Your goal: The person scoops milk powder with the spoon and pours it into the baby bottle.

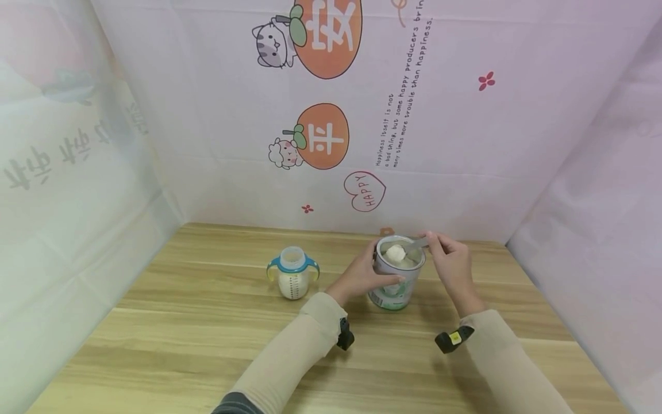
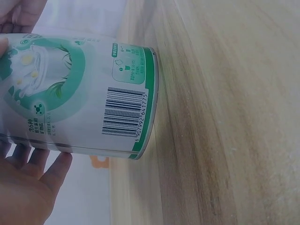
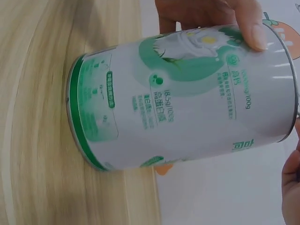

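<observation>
A white and green milk powder can stands uncovered on the wooden tabletop. Around its left side curls my left hand, thumb across the front; in the left wrist view its fingers lie along the can wall. Over the can's mouth my right hand pinches the handle of a grey scoop. Heaped white powder shows at the scoop's end, inside the rim, and covers its bowl. In the right wrist view the can fills the middle, with the right hand partly cut off at the edge.
Left of the can stands an open baby bottle with a blue collar, two handles and white contents. A printed cloth hangs behind the tabletop, and pale cloth walls enclose both sides.
</observation>
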{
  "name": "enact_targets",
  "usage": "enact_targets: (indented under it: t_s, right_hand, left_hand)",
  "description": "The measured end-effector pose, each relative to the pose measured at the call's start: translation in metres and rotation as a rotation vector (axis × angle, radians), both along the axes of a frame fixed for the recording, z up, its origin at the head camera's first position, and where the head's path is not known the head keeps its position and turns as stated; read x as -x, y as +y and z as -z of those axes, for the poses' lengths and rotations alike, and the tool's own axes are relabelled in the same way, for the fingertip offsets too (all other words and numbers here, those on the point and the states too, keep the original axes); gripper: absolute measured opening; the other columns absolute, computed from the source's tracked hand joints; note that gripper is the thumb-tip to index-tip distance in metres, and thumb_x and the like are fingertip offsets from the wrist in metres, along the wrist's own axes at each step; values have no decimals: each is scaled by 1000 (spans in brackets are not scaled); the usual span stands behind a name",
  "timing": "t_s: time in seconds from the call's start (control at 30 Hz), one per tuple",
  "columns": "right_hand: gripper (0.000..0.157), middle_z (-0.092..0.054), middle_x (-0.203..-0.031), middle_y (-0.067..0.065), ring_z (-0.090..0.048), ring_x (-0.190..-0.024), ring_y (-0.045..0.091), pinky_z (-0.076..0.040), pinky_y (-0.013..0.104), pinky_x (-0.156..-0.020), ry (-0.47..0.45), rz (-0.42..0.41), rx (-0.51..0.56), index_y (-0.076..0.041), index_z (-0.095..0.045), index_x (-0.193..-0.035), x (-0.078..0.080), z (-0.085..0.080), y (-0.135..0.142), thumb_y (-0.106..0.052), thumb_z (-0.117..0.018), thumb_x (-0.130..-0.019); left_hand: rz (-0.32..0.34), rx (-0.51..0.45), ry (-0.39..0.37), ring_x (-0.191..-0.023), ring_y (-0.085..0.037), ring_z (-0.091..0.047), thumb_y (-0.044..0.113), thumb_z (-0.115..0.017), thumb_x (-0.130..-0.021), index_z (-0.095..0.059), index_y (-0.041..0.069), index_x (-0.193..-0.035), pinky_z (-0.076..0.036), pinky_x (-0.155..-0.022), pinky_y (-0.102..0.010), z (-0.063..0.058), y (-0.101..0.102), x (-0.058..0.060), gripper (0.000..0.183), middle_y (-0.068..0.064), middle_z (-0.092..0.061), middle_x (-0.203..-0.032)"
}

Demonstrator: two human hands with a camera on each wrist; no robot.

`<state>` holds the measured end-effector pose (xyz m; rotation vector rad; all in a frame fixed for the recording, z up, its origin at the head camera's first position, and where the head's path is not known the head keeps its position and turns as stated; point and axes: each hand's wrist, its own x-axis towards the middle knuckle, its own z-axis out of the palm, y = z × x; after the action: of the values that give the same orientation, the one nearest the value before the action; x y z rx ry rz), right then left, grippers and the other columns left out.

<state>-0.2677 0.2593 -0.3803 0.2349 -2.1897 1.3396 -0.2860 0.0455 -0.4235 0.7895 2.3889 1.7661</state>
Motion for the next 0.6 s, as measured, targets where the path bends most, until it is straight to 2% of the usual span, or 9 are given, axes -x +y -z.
enact_targets:
  t_s: [0.07, 0.13, 0.2, 0.33, 0.5, 0.6]
  right_hand:
    - [33, -74, -98, 14, -52, -63, 10, -42, 17, -55, 12, 7, 0, -5, -77, -108, -1, -1, -1, -31, -58, -104]
    - [33, -74, -102, 14, -54, -66, 7, -44, 16, -58, 5, 11, 11, -5, -77, -108, -1, -1, -1, -31, -57, -104]
    - [34, -73, -105, 15, -60, -72, 7, -47, 14, -64, -26, 16, 30, -3, -76, -109, -5, -5, -4, -31, -57, -104]
    - [39, -74, -102, 9, -64, -88, 11, -50, 14, -74, -108, 44, 92, 0, -75, -111, -5, -4, -4, -34, -57, -104]
    - [42, -71, -87, -2, -59, -80, 11, -50, 18, -70, -167, 63, 170, 1, -75, -110, 0, 1, -3, -37, -60, -102]
    - [41, -68, -81, -5, -57, -78, 11, -50, 19, -72, -214, 34, 238, 3, -74, -110, 0, 1, -5, -34, -61, -101]
  left_hand:
    - [0, -2, 2, -128, -8, -48, 36, -87, -79, -33, 25, -152, -39, -107, -39, 0, 0, 0, 92, 11, -49, -140]
    - [2, -6, 5, -128, -8, -48, 36, -87, -79, -33, 25, -152, -39, -107, -40, 0, 0, 0, 92, 11, -49, -140]
    - [0, -8, 0, -127, -8, -48, 35, -88, -79, -33, 25, -152, -39, -107, -39, -1, 1, -1, 92, 11, -49, -139]
    - [8, -13, -8, -128, -8, -48, 33, -87, -79, -34, 25, -152, -39, -108, -40, -2, 1, -2, 91, 11, -49, -140]
    - [-2, -5, -8, -128, -9, -48, 36, -88, -78, -33, 25, -153, -39, -108, -40, -1, 1, -2, 93, 10, -49, -141]
    - [-5, -6, 2, -128, -9, -48, 35, -89, -77, -33, 23, -153, -40, -107, -38, -2, -1, -1, 95, 9, -49, -140]
